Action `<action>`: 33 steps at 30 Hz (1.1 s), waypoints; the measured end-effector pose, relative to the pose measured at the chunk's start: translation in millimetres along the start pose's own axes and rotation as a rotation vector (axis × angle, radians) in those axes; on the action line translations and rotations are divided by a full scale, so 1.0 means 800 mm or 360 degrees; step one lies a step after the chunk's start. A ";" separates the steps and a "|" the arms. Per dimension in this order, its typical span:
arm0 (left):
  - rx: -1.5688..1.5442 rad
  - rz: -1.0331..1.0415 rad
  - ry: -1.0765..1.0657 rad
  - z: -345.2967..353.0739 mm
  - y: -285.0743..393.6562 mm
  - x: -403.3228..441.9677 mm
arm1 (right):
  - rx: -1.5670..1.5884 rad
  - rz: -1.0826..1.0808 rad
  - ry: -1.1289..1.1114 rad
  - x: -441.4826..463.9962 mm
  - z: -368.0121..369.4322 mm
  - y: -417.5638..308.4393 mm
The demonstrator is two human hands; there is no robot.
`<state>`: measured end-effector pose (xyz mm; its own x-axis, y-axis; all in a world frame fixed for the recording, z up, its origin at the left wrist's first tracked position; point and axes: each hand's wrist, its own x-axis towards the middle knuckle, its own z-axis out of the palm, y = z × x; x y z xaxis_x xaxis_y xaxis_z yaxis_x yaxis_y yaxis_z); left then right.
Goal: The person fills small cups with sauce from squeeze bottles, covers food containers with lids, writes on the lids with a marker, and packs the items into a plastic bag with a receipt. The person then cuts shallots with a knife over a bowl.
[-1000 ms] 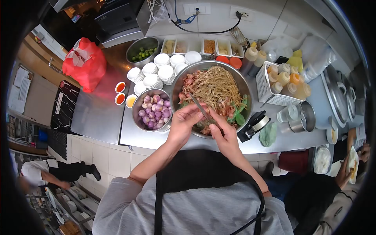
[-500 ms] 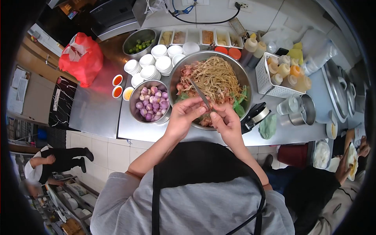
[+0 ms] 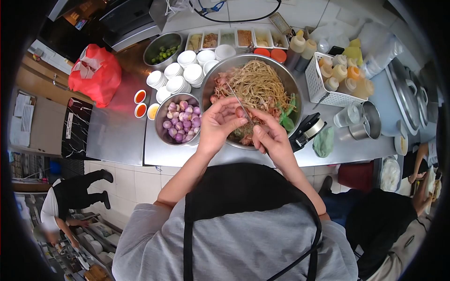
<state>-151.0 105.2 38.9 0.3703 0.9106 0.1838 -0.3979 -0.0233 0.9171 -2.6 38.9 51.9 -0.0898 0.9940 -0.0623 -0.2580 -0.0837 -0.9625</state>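
Note:
Above the large steel bowl (image 3: 296,89), my left hand (image 3: 218,124) pinches a small reddish shallot (image 3: 241,112) between thumb and fingers. My right hand (image 3: 272,136) grips a small knife (image 3: 236,97), its thin blade slanting up and left beside the shallot. Tan, noodle-like strands (image 3: 260,79) fill the bowl's back, with reddish skins or pieces (image 3: 220,89) at its left and a green plastic bag (image 3: 289,117) at its right. Left of it stands a smaller steel bowl of peeled purple shallots (image 3: 180,122). The knife's handle is mostly hidden in my right hand.
Stacked white cups (image 3: 176,84), a bowl of limes (image 3: 164,54) and sauce cups (image 3: 140,110) stand left. A tape dispenser (image 3: 307,131), green cloth (image 3: 323,142) and bottle basket (image 3: 328,93) are right. Co-workers (image 3: 75,196) stand at both sides.
The shallot now shows more clearly in my left fingers, and the knife has tilted more upright. My right hand has shifted slightly. The co-worker at left now leans over the shelves.

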 end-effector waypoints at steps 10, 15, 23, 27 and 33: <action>0.0148 -0.0123 -0.0100 -0.002 0.015 0.003 | -0.0076 -0.0022 0.0008 0.000 -0.006 -0.008; -0.0057 -0.0202 -0.0193 -0.004 0.017 0.002 | -0.0057 -0.0028 0.0115 0.004 -0.022 -0.002; -0.0378 -0.0342 -0.0155 0.001 0.027 0.004 | -0.0503 -0.0080 0.0418 0.010 -0.037 -0.011; -0.0193 -0.0230 -0.0213 -0.001 0.018 0.004 | -0.0562 -0.0140 0.0402 0.007 -0.030 -0.011; -0.0133 -0.0281 -0.0099 0.005 0.024 0.003 | -0.0337 -0.0152 -0.0060 -0.007 -0.006 -0.018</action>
<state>-154.1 105.4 58.9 0.4906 0.8701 0.0466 -0.3895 0.1711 0.9050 6.6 34.7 64.8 -0.1116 0.9930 0.0380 -0.0601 0.0314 -0.9977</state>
